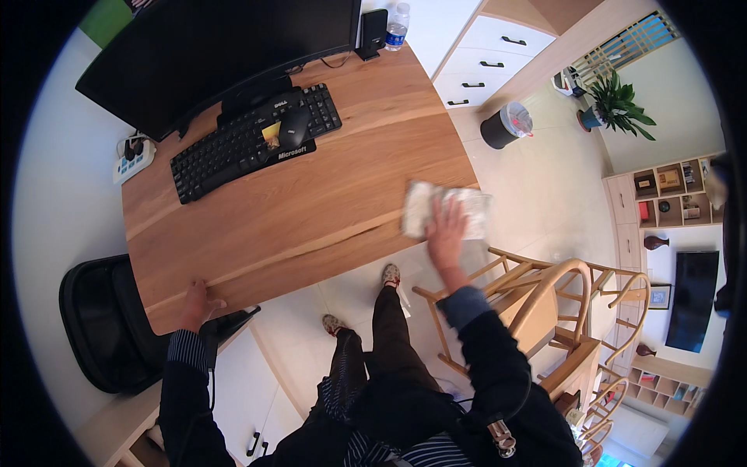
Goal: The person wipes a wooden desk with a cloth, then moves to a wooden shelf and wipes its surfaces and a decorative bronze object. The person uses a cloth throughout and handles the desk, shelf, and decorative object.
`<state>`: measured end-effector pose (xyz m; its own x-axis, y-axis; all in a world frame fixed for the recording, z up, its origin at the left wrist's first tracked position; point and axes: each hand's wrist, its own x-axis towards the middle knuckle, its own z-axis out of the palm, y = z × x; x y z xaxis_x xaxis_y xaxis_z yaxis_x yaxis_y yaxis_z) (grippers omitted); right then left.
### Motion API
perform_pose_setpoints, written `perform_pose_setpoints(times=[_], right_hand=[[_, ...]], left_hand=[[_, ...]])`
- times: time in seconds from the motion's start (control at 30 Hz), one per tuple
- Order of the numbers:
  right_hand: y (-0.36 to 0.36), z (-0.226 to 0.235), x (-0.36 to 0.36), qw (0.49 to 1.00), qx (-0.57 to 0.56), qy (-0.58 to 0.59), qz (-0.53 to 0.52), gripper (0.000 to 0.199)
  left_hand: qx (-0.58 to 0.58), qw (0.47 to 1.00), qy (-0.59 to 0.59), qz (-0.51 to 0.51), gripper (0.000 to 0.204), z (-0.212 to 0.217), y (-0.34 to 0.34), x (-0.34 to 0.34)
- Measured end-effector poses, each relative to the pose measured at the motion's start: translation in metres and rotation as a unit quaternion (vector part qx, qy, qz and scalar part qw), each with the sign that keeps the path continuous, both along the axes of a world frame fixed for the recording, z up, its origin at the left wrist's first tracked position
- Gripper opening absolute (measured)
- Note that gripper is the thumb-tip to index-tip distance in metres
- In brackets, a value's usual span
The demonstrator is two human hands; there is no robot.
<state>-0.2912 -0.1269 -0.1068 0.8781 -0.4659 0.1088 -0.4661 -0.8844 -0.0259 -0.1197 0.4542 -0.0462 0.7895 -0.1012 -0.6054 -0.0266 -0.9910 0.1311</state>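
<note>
R hand [447, 232] lies palm-down on a pale cloth [417, 208] at the desk's [311, 206] R near corner, fingers straight & a little apart, flat on top rather than gripping (cloth's a bit blurred, pt of it seems to overhang the edge). L hand [199, 307] is at the desk's near edge, toward its L end, thumb apart from fingers; can't tell if it grips the wood. Keyboard [214, 165] w/ mouse [294, 128] sits on desk's far side, monitor [218, 58] behind. Bottle [398, 27] nr desk's far R corner; bin [500, 131] on floor off desk's R side; black chair [97, 327] by desk's L end.
</note>
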Motion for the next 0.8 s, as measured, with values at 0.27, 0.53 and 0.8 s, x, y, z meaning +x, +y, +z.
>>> perform_pose_setpoints(times=[0.27, 0.53, 0.8], right_hand=[[0.037, 0.005, 0.001, 0.996, 0.06, -0.014, 0.066, 0.074], [-0.107, -0.015, 0.11, 0.998, -0.033, -0.013, 0.047, 0.065], [-0.114, -0.013, 0.326, 0.994, 0.028, 0.046, 0.095, 0.063]], left_hand=[[0.009, 1.0, -0.015, 0.015, 0.072, 0.013, -0.01, -0.004], [-0.019, 0.999, -0.004, 0.031, 0.079, 0.011, -0.008, -0.004], [-0.012, 0.998, 0.005, 0.066, 0.091, 0.017, -0.017, -0.004]])
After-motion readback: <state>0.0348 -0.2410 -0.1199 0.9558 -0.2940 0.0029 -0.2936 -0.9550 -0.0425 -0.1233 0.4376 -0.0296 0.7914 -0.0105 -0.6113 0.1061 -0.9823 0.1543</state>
